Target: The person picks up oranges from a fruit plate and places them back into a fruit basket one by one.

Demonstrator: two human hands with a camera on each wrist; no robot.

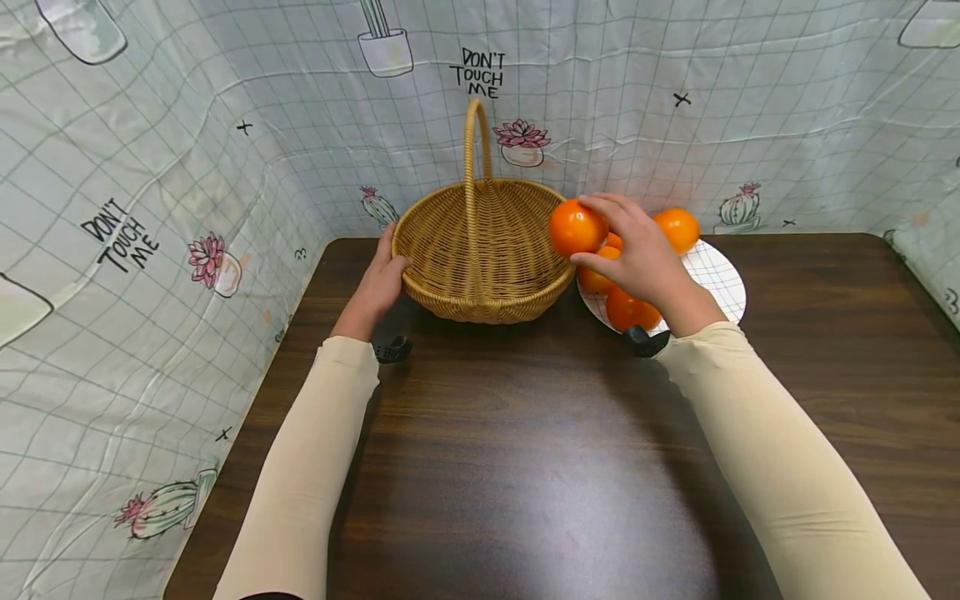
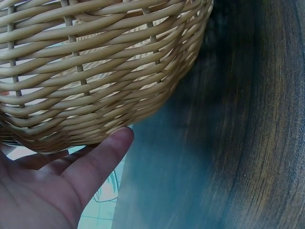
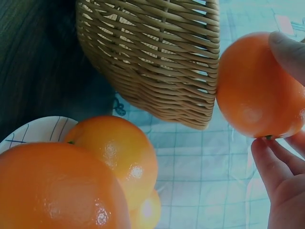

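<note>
A wicker basket with a tall arched handle stands at the back of the table. My left hand grips the basket's left rim, its thumb against the weave in the left wrist view. Between the thumb and fingers of my right hand is a glossy orange, held by the basket's right rim. The right wrist view has this orange right at the basket's edge, its small green stem spot facing the fingertips. Below and behind that hand, several more oranges lie on a white plate.
The plate has a grid pattern and sits close to the basket's right side. One orange rests at its far edge. A patterned cloth hangs behind and left of the dark wooden table.
</note>
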